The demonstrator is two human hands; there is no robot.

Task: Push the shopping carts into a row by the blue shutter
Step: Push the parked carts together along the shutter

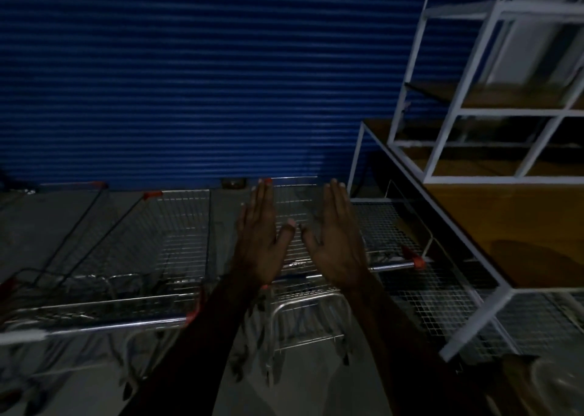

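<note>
The scene is dim. A wire shopping cart [297, 194] with red corner caps stands nose-on to the blue shutter [189, 84]; its handle [392, 265] runs just below my hands. My left hand [259, 242] and my right hand [338, 242] are held flat above the handle, fingers straight and together, thumbs almost meeting, holding nothing. A second cart [177, 235] stands to the left, its handle [120, 324] nearer me. The rim of a third cart [79, 185] shows at the far left.
A white metal-frame rack [467, 112] with brown wooden shelves stands on a larger frame [474, 321] at the right, close beside the right cart. Wire mesh panels [426, 289] lie under it. The grey floor [300, 384] shows between the carts.
</note>
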